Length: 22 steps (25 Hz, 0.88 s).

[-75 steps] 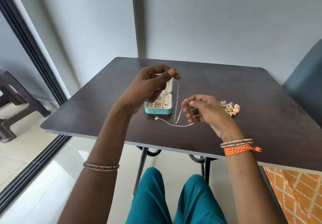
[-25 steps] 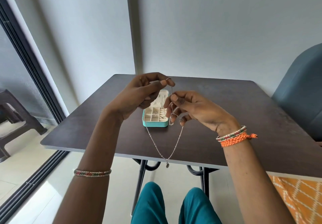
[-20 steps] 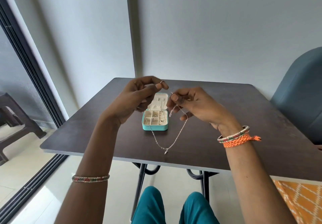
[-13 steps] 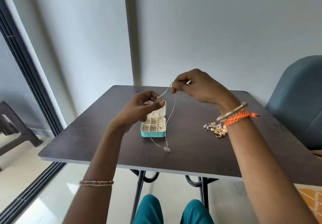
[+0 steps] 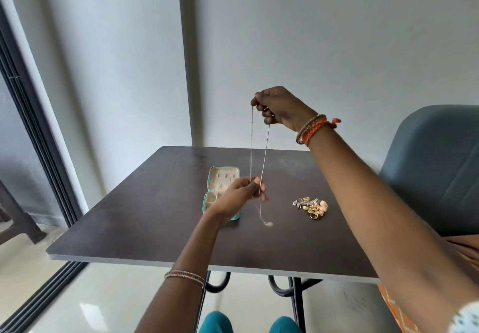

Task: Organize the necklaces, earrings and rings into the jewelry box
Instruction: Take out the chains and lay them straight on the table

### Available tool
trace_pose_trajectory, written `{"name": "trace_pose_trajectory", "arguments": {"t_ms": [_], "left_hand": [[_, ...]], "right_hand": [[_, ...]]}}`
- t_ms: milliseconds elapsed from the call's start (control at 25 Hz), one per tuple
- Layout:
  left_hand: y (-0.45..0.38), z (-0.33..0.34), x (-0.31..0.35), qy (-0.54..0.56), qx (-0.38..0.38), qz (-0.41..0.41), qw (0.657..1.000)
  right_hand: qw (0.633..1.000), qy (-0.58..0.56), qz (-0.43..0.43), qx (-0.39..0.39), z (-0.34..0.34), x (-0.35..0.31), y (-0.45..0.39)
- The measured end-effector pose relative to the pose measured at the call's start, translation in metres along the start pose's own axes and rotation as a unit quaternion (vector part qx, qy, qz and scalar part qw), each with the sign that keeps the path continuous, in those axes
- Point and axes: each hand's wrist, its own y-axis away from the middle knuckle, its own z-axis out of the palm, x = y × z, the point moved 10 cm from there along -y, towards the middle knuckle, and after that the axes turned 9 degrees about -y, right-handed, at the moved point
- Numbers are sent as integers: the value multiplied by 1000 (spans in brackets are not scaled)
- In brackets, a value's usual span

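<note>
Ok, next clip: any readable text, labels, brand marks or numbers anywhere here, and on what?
None: no readable text in this view.
jewelry box: no brand or label shows on its teal shell or cream lining.
necklace, held between right hand and left hand: no tag.
jewelry pile: too small to show any marking.
table and wall: plain.

A dark brown wooden tabletop (image 5: 155,218) stands by plain grey walls (image 5: 337,47), beside a blue-grey padded chair (image 5: 435,166), on a shiny pale tiled floor (image 5: 103,296).

Orange braided wristband (image 5: 316,131), teal trousers (image 5: 215,323)
</note>
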Motion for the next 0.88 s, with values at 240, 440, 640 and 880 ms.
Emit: {"name": "trace_pose_trajectory", "arguments": {"t_ms": [240,440,640,880], "left_hand": [[12,26,-67,92,26,-84,992],[29,22,-91,135,54,-98,984],[39,21,-96,167,69,-113,977],[50,18,-100,186,90,-138,969]], "right_hand": [[991,123,19,50,-34,13,-28],[988,116,24,98,-66,30,-37],[985,81,13,153,-90,42,-39],[976,33,61,207,-108,64,-45]]}}
